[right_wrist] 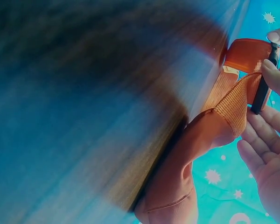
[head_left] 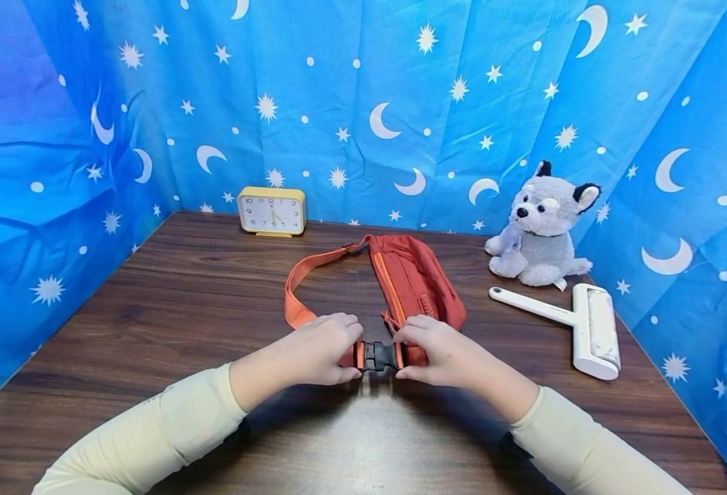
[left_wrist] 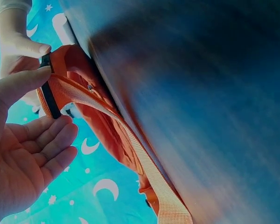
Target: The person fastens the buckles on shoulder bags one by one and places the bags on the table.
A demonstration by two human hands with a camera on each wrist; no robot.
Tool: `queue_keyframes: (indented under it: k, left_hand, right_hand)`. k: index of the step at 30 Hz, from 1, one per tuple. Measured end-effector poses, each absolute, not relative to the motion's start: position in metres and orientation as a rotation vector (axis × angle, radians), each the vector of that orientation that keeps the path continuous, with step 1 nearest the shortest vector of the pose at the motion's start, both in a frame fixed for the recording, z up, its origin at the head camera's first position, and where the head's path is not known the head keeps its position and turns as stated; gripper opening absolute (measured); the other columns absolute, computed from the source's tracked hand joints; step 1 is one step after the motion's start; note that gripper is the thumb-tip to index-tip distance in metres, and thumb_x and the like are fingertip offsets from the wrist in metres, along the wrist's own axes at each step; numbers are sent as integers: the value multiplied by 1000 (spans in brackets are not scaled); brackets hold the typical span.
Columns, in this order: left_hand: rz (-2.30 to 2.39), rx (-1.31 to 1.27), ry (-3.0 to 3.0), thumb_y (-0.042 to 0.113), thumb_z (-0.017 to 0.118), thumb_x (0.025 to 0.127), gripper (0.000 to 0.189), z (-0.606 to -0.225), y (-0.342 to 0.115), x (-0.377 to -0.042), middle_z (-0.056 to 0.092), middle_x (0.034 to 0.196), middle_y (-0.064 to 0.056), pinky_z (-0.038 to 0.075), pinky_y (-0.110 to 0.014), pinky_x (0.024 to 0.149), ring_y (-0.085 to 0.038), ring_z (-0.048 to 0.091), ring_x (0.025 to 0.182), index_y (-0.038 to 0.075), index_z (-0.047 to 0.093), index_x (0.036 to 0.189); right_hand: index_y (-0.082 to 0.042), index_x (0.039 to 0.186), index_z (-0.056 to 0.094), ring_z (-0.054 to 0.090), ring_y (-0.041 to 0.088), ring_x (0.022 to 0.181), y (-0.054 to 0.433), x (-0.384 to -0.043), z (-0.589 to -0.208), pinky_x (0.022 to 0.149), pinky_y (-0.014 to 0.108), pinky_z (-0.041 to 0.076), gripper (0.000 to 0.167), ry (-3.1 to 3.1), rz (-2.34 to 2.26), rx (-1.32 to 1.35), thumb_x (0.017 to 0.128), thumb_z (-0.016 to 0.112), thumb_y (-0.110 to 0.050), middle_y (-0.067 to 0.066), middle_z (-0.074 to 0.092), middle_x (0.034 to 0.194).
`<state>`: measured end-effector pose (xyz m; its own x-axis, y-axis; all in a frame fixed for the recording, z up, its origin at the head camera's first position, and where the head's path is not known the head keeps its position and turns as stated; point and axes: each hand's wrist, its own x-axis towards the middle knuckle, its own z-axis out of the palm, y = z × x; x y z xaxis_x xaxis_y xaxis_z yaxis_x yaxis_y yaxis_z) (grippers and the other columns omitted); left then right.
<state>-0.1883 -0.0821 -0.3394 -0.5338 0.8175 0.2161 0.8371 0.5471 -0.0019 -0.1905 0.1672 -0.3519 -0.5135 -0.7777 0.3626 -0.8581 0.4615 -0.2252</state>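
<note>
A rust-red waist bag (head_left: 415, 275) lies on the table, its orange strap (head_left: 304, 282) looping out to the left. In front of it a black side-release buckle (head_left: 377, 356) is held up toward the camera, its two halves together. My left hand (head_left: 326, 349) pinches the buckle's left end between thumb and fingertips. On the other end, my right hand (head_left: 443, 350) has the same pinch, close by the bag's lower corner. Orange webbing (left_wrist: 144, 158) runs away from the buckle in the left wrist view; in the right wrist view, the bag (right_wrist: 177, 172) hangs near that hand.
At the back left stands a yellow clock (head_left: 273, 212). A grey plush husky (head_left: 539, 234) sits at the back right, with a white lint roller (head_left: 595, 330) in front of it. Blue star-patterned cloth (head_left: 338, 89) encloses the wooden table (head_left: 171, 309).
</note>
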Motion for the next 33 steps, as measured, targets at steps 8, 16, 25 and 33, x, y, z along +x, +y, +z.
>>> queue_keyframes:
  k: [8,16,25,33]
  left_hand:
    - [-151,-1376,-2598,36,74,78,39,-341,-82,-188,53,84,-1,45,-33,69,-17,52,78,4,58,94]
    - [-194,-1363,-2562,36,73,80,38,-344,-82,-189,53,85,-2,46,-34,73,-18,53,79,4,58,94]
    - [-279,-1378,-2514,35,74,81,39,-342,-83,-190,51,82,-3,44,-32,70,-18,50,74,2,57,93]
    - [-313,-1368,-2497,33,76,78,41,-345,-85,-192,51,83,-3,45,-31,67,-16,48,73,0,58,96]
  right_hand:
    - [-10,99,63,53,10,87,168,-191,-352,78,30,46,37,-2520,598,1398,73,81,-27,-2,57,95]
    - [-7,100,63,54,11,87,169,-190,-351,77,31,47,37,-2500,625,1380,73,82,-25,-1,58,95]
    - [-4,103,63,54,13,88,169,-192,-351,77,32,47,38,-2468,641,1376,75,80,-22,5,59,97]
    - [-3,104,63,54,13,85,168,-193,-352,75,30,47,40,-2452,670,1352,74,81,-22,6,60,95]
